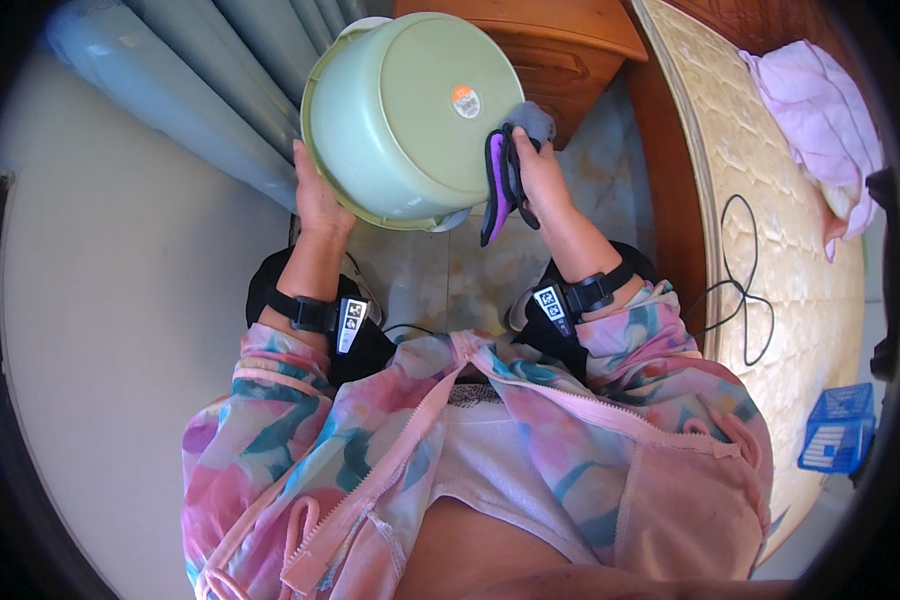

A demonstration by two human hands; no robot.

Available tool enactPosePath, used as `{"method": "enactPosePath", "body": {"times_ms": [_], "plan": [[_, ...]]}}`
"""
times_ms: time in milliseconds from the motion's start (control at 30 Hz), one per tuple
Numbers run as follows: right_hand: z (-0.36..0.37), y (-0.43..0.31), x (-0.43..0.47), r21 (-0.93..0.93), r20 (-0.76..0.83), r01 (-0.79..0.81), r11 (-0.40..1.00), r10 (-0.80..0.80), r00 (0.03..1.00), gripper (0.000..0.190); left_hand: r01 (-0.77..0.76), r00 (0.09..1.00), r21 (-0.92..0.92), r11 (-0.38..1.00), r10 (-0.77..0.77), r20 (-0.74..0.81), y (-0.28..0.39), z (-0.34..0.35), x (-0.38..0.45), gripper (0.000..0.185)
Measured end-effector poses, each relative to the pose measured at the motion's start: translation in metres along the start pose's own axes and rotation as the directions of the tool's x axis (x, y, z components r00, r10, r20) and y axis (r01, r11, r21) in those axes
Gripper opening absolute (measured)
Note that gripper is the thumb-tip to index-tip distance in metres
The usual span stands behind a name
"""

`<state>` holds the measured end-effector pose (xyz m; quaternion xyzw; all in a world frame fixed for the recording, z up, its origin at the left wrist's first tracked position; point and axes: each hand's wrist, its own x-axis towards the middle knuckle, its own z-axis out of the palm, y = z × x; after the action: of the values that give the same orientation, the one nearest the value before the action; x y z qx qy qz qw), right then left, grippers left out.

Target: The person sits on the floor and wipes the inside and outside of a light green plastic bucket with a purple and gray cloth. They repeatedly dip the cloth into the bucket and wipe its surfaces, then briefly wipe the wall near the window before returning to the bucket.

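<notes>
A pale green plastic bucket (405,127) is held up before me, tilted so that its underside faces me. A round orange-and-white sticker (465,101) bearing print is on its base. My left hand (319,196) grips the bucket's rim at the lower left, its fingers hidden behind. In my right hand (543,176) is a cleaning cloth (499,184), purple and grey with black edging. Its bunched grey part lies against the right edge of the bucket's base, and a folded purple flap hangs down. The inside of the bucket is out of sight.
A wooden nightstand (562,64) stands behind the bucket. Along the right runs a mattress (795,300) with a black cable (742,285), a pink cloth (810,112) and a blue plastic basket (840,427). Grey-blue curtains (217,97) hang at left beside a pale wall (135,322).
</notes>
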<state>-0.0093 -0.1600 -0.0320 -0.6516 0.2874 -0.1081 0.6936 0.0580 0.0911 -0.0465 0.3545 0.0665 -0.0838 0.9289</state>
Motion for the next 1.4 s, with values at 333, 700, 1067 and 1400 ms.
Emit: {"method": "enactPosePath", "body": {"times_ms": [333,700,1067,1400], "plan": [[0.008,0.033,0.004,0.077,0.177,-0.242,0.967,0.226,0.958,0.041,-0.022,0.999,0.086,0.996,0.023,-0.022,0.001,0.011,-0.005,0.063],[0.026,0.023,-0.029,0.111,0.371,-0.423,0.899,0.357,0.857,0.032,-0.030,0.989,0.407,0.913,-0.033,0.147,-0.009,0.022,-0.019,0.059],[0.040,0.022,-0.048,-0.499,0.481,0.708,0.499,-0.520,0.706,0.055,0.051,0.925,0.466,0.884,-0.218,0.312,-0.026,0.025,-0.024,0.040],[0.025,-0.007,-0.009,-0.475,0.452,0.712,0.518,-0.551,0.702,0.052,0.261,0.689,0.553,0.791,-0.554,0.468,-0.023,0.022,-0.042,0.045]]}}
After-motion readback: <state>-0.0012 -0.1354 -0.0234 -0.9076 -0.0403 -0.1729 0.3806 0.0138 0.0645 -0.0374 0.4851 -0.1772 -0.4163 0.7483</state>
